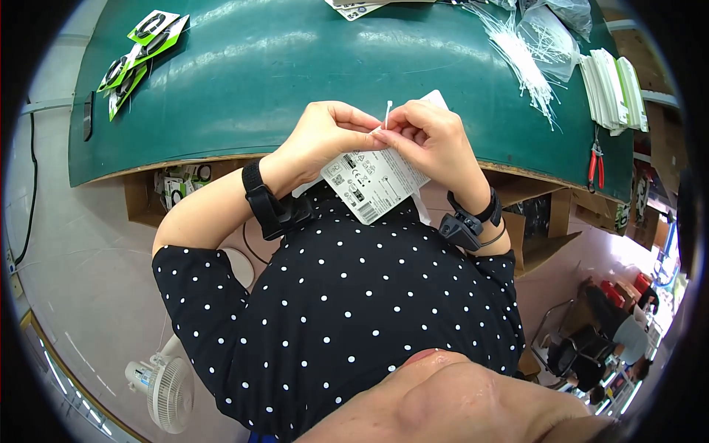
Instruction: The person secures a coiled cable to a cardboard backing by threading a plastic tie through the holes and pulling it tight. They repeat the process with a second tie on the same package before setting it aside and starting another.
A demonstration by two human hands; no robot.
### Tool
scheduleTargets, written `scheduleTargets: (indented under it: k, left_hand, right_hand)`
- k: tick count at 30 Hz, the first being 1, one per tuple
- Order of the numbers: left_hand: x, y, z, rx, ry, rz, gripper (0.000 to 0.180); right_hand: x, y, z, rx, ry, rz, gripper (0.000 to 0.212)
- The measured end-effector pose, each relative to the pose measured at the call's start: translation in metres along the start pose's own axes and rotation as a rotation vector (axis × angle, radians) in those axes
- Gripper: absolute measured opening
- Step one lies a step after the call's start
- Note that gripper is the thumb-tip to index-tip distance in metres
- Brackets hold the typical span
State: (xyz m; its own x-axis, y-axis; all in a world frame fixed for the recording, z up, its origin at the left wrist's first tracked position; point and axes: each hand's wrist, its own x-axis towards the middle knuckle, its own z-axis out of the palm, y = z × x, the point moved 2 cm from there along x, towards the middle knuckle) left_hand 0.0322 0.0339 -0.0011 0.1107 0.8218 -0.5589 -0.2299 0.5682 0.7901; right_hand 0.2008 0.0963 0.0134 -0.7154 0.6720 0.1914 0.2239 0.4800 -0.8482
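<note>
In front of my body, at the table's near edge, a white printed packaging card (373, 181) hangs tilted below my fingers. A thin white cable tie (389, 111) sticks up between my two hands at the card's upper part. My left hand (329, 136) pinches with thumb and forefinger at the tie's lower end. My right hand (432, 139) is closed from the other side, its thumb and forefinger on the tie, its other fingers curled over the card. The exact spot where the tie meets the card is covered by my fingertips.
On the green table (281, 74) lie carded black cables (140, 55) at the far left. A bundle of white cable ties (521, 63), plastic bags (550, 37), stacked cards (609, 88) and red-handled cutters (596, 164) are on the right. Cardboard boxes (546, 221) stand below; a fan (170, 391) stands lower left.
</note>
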Motion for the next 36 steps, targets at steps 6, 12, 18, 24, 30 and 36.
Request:
scheduleTargets:
  k: [6,12,18,24,30,36]
  left_hand:
    - [-0.004,0.009,0.001,0.084,0.006,0.049,0.029]
    - [-0.006,0.008,0.002,0.012,-0.006,0.152,0.029]
    - [-0.004,0.003,0.002,0.03,0.006,0.208,0.027]
    - [-0.004,0.007,0.003,0.052,-0.016,0.179,0.026]
    - [-0.001,0.005,0.004,0.086,-0.06,0.13,0.024]
    - [-0.001,0.004,0.005,0.104,-0.084,0.118,0.025]
  right_hand:
    - [-0.001,-0.01,-0.007,-0.14,0.101,-0.185,0.012]
    - [-0.003,-0.01,-0.002,-0.214,0.203,-0.316,0.011]
    - [-0.009,-0.011,0.0,-0.151,0.132,-0.281,0.015]
    - [-0.004,-0.024,-0.009,-0.085,0.094,-0.088,0.014]
    - [0.009,-0.024,-0.017,0.036,0.067,-0.155,0.014]
    - [0.017,-0.023,-0.017,-0.017,0.052,-0.348,0.015]
